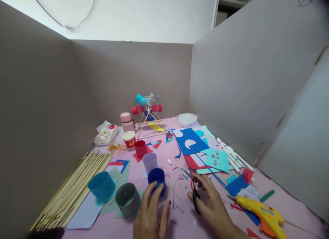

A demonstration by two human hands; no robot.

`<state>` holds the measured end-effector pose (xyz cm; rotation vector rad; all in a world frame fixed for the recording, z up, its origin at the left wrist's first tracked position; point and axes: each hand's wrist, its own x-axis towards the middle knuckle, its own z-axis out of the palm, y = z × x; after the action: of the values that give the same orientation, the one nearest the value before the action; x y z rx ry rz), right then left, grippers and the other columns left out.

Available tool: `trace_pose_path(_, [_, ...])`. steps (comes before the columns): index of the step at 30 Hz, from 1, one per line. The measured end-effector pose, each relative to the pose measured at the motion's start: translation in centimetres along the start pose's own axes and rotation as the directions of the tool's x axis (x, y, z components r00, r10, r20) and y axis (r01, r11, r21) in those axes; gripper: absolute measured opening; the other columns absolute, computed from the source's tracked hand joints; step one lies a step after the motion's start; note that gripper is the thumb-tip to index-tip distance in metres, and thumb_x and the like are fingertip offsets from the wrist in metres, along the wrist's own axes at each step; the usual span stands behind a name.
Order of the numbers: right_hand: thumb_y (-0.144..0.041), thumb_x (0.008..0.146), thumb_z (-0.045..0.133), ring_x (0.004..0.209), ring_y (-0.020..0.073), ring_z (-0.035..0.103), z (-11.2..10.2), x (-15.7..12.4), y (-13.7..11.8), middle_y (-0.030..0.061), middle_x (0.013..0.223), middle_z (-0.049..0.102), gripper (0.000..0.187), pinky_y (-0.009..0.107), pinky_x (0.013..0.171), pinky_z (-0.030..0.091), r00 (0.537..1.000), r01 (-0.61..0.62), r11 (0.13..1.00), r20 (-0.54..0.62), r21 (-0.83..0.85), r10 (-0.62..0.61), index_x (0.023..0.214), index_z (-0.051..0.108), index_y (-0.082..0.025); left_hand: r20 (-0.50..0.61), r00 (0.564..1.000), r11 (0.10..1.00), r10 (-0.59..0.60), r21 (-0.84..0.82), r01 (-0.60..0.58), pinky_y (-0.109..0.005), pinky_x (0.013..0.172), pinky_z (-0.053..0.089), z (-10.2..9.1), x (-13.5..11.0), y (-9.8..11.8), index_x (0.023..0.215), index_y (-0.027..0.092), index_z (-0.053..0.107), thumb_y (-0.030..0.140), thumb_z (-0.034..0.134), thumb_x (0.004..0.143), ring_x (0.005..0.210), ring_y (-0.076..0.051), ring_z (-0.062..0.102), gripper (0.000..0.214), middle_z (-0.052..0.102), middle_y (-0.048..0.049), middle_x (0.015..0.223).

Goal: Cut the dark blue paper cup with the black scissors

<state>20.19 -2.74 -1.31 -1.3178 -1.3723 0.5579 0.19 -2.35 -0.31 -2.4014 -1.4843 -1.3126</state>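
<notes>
My left hand has its fingers extended, the thumb apart, in front of a dark blue paper cup. Its fingertips overlap the near side of that cup; contact is hard to make out. My right hand holds black-handled scissors, whose blades point away and slightly left, a little apart. Behind the blue cup stands a lilac paper cup, then a red one. A grey cup and a teal cup stand left of my left hand.
Wooden sticks lie at the left. A yellow glue gun rests at the right. Coloured paper sheets and markers lie beyond my right hand. A stick-built wheel model, pink bottle and white bowl stand at the back.
</notes>
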Motion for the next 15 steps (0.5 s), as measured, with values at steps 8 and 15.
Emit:
trace_pose_path(8, [-0.034,0.070,0.076,0.058,0.0137,0.048,1.4,0.0,-1.4,-0.0057,0.064,0.050,0.034,0.025,0.057,0.039,0.930,-0.365,0.830,0.217,0.421,0.298,0.098,0.063,-0.018,0.050,0.995,0.976,0.092,0.195,-0.100,-0.038,0.077,0.060,0.1,1.2,-0.9,0.127,0.008,0.048,0.017,0.048,0.089,0.101,-0.028,0.069,0.039,0.066,-0.0225,0.114])
trace_pose_path(15, [-0.044,0.062,0.084,0.063,0.0135,0.051,1.5,0.2,-1.5,-0.0042,0.067,0.056,0.050,0.023,0.058,0.038,0.904,-0.427,0.734,0.240,0.527,0.354,0.098,0.062,-0.018,-0.011,0.975,0.975,0.222,0.006,-0.222,-0.025,0.080,0.054,-0.4,0.4,-1.0,0.105,0.018,0.063,0.007,0.049,0.085,0.090,-0.018,0.070,0.026,0.070,-0.0107,0.096])
